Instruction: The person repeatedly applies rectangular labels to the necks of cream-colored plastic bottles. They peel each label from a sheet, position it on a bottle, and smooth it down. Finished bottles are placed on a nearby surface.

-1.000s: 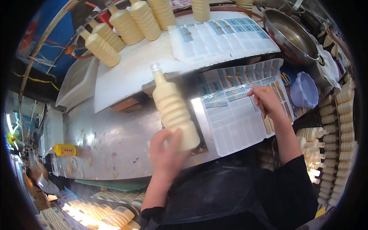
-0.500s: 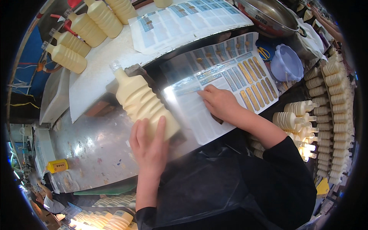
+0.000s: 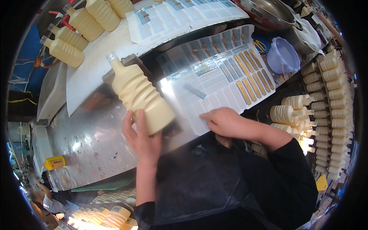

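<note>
Your left hand (image 3: 143, 143) clasps the lower end of the bottle (image 3: 140, 92), its upturned face bare; your right hand (image 3: 226, 123) points over the label sheet (image 3: 184, 105), whether pinching anything you can't tell; ahead of it a blue strip (image 3: 194, 91) lies askew near empty slots (image 3: 229, 100); gold labels (image 3: 244, 93) remain beyond.

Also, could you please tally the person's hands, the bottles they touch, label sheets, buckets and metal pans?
Hands, left hand and right hand: 2
Touched cream bottle: 1
Visible label sheets, near sheet and far sheet: 2
Lilac bucket: 1
Metal pan: 1
Total: 7
</note>
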Demonstrator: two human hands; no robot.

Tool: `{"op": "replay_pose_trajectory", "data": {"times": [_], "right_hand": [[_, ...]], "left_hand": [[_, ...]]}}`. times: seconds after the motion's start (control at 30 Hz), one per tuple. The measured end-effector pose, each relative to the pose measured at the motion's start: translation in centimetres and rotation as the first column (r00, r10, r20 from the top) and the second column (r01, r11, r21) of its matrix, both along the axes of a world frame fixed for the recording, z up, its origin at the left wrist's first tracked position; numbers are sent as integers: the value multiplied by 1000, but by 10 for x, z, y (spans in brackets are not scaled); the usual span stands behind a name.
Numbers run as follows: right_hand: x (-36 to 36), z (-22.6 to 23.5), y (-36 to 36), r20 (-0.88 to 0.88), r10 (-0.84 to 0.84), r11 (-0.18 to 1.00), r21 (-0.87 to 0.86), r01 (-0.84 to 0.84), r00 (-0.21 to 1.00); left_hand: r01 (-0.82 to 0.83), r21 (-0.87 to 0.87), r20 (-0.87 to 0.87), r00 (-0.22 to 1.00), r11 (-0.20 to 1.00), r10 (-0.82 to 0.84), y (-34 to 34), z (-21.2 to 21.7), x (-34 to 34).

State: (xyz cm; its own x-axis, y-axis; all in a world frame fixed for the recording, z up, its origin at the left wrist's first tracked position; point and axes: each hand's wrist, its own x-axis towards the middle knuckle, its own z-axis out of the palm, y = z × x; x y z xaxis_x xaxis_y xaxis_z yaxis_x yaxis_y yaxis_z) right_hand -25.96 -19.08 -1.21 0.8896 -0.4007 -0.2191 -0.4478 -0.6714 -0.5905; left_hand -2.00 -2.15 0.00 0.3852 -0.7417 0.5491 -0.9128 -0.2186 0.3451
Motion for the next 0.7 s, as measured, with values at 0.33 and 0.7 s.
{"op": "replay_pose_trajectory", "data": {"times": [0.33, 0.7], "right_hand": [[4, 12, 13, -329, 49, 929, -330, -164, 943], [5, 28, -15, -336, -19, 960, -269, -76, 942]], "left_hand": [[-10, -104, -173, 985, 995, -9, -3, -5, 5], [25, -102, -130, 991, 995, -38, -1, 3, 7]]}}
